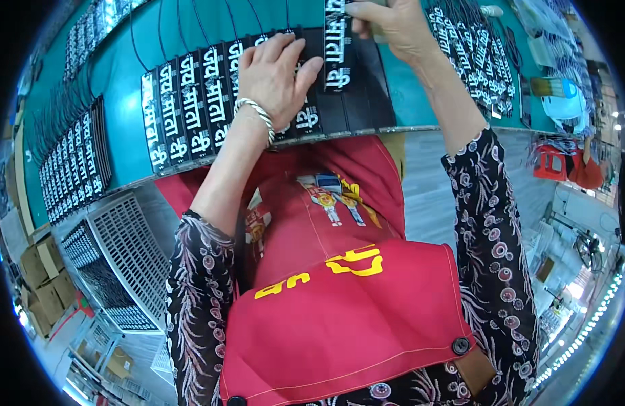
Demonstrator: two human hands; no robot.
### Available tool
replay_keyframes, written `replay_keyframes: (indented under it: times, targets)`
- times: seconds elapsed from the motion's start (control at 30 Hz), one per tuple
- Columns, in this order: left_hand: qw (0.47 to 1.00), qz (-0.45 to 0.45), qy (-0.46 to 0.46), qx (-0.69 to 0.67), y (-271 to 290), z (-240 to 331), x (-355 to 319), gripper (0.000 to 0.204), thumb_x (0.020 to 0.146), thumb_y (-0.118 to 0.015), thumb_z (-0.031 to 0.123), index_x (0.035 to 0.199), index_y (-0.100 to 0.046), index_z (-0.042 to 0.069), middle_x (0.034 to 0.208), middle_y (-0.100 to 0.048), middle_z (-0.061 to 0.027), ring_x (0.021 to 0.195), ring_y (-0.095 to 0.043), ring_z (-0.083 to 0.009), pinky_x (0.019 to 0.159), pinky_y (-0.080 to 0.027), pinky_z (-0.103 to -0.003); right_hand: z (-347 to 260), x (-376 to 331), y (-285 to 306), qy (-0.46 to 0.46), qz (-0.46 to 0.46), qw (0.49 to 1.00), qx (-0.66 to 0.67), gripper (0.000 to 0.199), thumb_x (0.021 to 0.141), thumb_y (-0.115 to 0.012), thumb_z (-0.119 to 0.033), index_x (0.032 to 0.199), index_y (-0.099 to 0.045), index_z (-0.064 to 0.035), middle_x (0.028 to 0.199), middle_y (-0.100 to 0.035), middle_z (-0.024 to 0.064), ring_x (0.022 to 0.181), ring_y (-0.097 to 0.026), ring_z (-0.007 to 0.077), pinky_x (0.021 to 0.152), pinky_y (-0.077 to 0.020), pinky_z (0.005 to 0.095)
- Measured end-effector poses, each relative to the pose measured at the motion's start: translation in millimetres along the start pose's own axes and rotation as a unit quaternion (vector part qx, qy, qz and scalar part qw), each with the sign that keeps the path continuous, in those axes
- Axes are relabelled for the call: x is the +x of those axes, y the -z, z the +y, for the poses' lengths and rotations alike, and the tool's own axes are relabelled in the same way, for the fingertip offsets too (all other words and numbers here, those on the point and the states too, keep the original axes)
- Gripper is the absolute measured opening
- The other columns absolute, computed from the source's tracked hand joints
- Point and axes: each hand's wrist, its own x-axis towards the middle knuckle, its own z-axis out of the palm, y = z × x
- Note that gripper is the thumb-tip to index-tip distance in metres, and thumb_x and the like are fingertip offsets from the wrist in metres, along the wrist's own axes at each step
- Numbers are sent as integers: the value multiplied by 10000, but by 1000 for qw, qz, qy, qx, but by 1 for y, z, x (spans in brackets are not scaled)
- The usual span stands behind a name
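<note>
Across the green table point(126, 115) lies a row of black strips point(190, 111) with white lettering, side by side, thin black cords running from their far ends. My left hand point(275, 81), a twisted bangle at its wrist, rests flat on the right part of this row with fingers spread. Between thumb and fingers, my right hand point(397, 30) grips the far end of another lettered strip point(336, 54). That strip hangs over a dark board point(368, 91), whose bare right part shows beyond the row. The tips of my right fingers are partly hidden.
Stacked lettered strips point(75, 159) with cords lie on the left, more at the far left point(89, 44). A loose pile of strips point(471, 61) sits on the right, near a light blue container point(564, 108). White crates point(133, 247) stand below the table's left edge.
</note>
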Motion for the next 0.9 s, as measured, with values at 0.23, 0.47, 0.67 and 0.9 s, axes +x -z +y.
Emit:
replay_keyframes:
  times: [0.23, 0.47, 0.67, 0.9]
  targets:
    - [1000, -19, 22, 6, -2, -7, -3, 672, 924, -559, 617, 1342, -597, 93, 1352, -592, -120, 1289, -527, -261, 1118, -326, -430, 30, -15, -11, -52, -92, 994, -20, 521, 869, -688, -33, 1364, -528, -12, 733, -643, 33, 566, -612, 102, 516, -477, 222]
    - [999, -23, 31, -4, -7, -8, -2, 744, 906, -577, 640, 1413, -531, 98, 1384, -575, -139, 1319, -512, -280, 1132, -308, -439, 31, -9, -7, -67, -114, 989, -59, 510, 863, -689, -29, 1345, -525, -4, 724, -635, 41, 554, -604, 107, 484, -458, 218]
    - [1000, 9, 12, -9, -6, -14, -4, 719, 904, -630, 564, 1405, -528, 58, 1326, -603, -149, 1252, -554, -296, 1112, -330, -450, 25, -7, -23, -77, -116, 989, -58, 465, 861, -694, -52, 1298, -538, -21, 711, -631, 39, 539, -605, 110, 472, -448, 219]
    - [999, 18, -30, -12, -5, -16, -4, 639, 857, -722, 483, 1411, -547, 215, 1299, -598, -115, 1222, -555, -292, 1046, -374, -459, 31, -3, -18, 27, -151, 967, -205, 505, 843, -694, -87, 1316, -531, -17, 735, -600, 29, 535, -554, 94, 459, -435, 230]
